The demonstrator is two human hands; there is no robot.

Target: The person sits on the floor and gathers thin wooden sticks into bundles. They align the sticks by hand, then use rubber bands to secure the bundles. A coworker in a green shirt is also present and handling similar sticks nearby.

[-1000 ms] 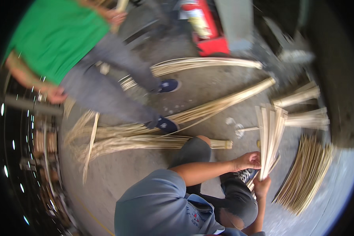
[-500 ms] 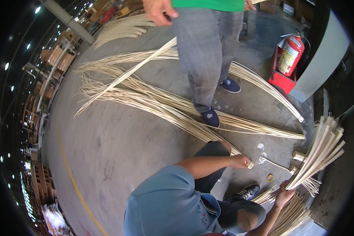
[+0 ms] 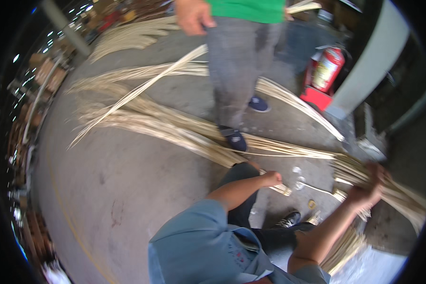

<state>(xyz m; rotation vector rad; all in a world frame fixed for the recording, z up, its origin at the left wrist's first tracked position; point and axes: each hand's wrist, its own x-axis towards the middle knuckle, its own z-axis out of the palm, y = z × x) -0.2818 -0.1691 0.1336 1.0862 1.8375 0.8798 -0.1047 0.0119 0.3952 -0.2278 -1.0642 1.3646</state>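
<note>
My right hand (image 3: 370, 188) grips a bundle of pale cane sticks (image 3: 404, 198), held out at the right and smeared by motion. Its ends reach past the hand on both sides. My left hand (image 3: 272, 179) is closed in a fist by my knee, just over the near end of a long cane bundle (image 3: 283, 190) on the floor. What the fist holds, if anything, is hidden. Past that lies another long cane bundle (image 3: 293, 147), running across the floor by the shoe of a standing person.
That person (image 3: 241, 61), in a green top and grey trousers, stands ahead. A red fire extinguisher (image 3: 328, 68) is beside a pillar (image 3: 371, 57). A yellow tape roll (image 3: 311, 204) lies near my shoe. Short cane bundles (image 3: 348, 251) lie at lower right.
My right hand has swung up and away with the cane sticks, which have tipped from upright to nearly level. My left fist has lifted slightly off the bundle's end. The whole view has shifted.
</note>
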